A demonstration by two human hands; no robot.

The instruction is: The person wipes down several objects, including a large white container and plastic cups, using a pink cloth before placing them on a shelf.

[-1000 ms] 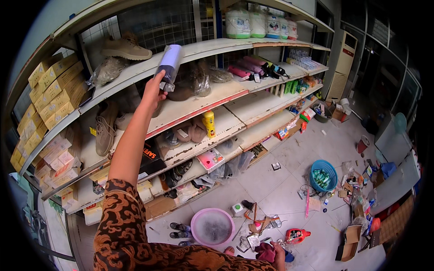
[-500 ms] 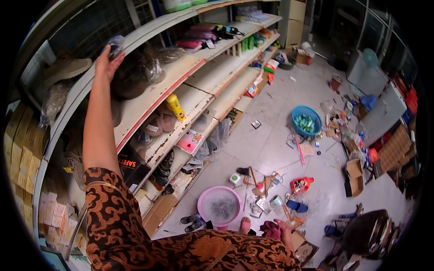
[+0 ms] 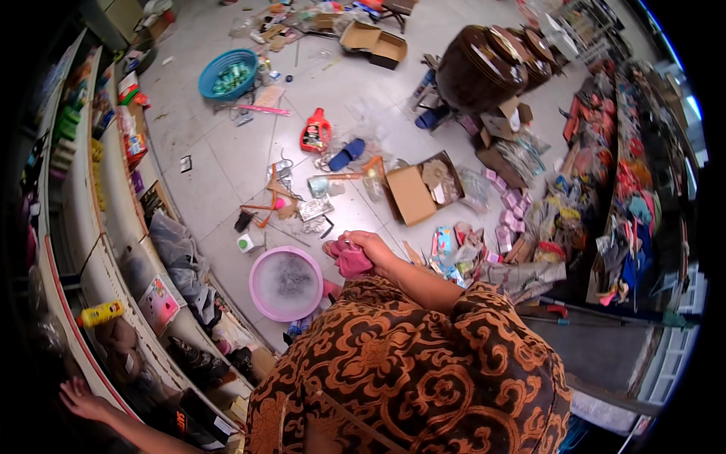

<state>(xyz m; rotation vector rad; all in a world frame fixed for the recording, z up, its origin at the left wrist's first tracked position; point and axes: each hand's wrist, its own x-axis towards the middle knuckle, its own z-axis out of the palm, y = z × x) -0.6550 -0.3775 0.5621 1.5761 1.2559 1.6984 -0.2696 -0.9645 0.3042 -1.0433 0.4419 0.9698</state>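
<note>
My left hand (image 3: pixel 85 399) reaches out to the lower left, fingers spread over a shelf with a red-striped edge (image 3: pixel 91 367). Nothing shows in that hand, and whether it touches the shelf I cannot tell. A yellow bottle (image 3: pixel 102 313) lies on the shelf just beyond. In front of my body, my right hand (image 3: pixel 369 246) is closed around a dark pink cloth (image 3: pixel 351 261). Just left of the cloth, a pink basin (image 3: pixel 255 281) of cloudy, greyish water stands on the floor.
Shelving runs along the left, with a black shoe box (image 3: pixel 185 425) and plastic bags (image 3: pixel 178 253). On the tiles lie a red jug (image 3: pixel 316 132), a blue slipper (image 3: pixel 348 153), an open cardboard box (image 3: pixel 411 195) and a blue basket (image 3: pixel 206 85). Large brown jars (image 3: pixel 478 68) stand beyond; packaged goods are heaped at right.
My view has swung to the right. My left hand has come off a plastic-wrapped item at the upper shelf and now shows spread fingers. The right hand still grips the cloth.
</note>
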